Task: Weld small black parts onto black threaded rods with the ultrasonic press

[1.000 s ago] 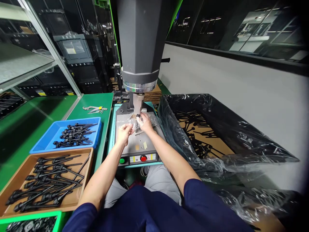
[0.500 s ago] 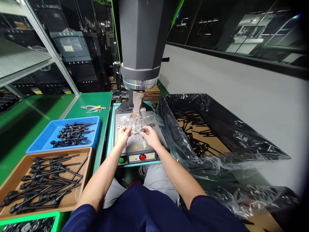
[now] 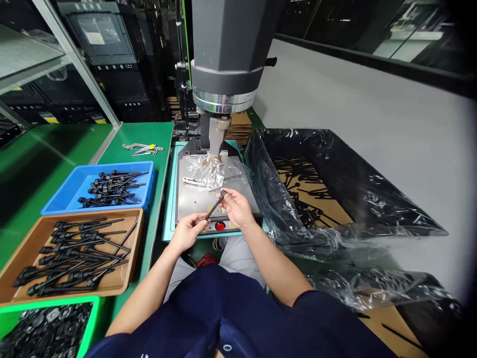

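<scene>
Navy shirt: the person's own torso (image 3: pixel 208 308) fills the near edge, above grey trousers.
Green bin: at the near left corner, the bin (image 3: pixel 97 311) holds a heap of small black parts (image 3: pixel 40 328).
Brown tray: just beyond it, the tray (image 3: pixel 134 248) carries many headed black rods, most lying roughly crosswise in a loose pile.
Left hand: the left hand (image 3: pixel 188 232) pinches the lower, thin end of a ribbed black rod (image 3: pixel 215 207) between thumb and fingers.
Right hand: the right hand (image 3: pixel 238 209) has its fingers closed about the thicker, headed end of that same rod.
Rod in work: held aslant between the two hands — head up and to the right — over the near edge of the machine base.
Red button: the button (image 3: pixel 219 225) sits on the front panel, just below the rod.
Blue tray: beyond the brown one, the tray (image 3: pixel 70 186) holds more headed rods.
Lined box: to the right, a box (image 3: pixel 350 179) draped in plastic, black rods scattered on its cardboard floor.
Base plate: metal plate (image 3: pixel 186 204), with crumpled clear film (image 3: pixel 214 176) across its far part.
Pliers: on the green bench, the pliers (image 3: pixel 143 147) lie beside slim tools.
Machine head: the grey head (image 3: pixel 227 54) stands above the plate, its metal horn (image 3: pixel 216 136) pointing down — the horn's tip is near the film.
Crate: grey crate (image 3: pixel 100 35), stacked at far left.
</scene>
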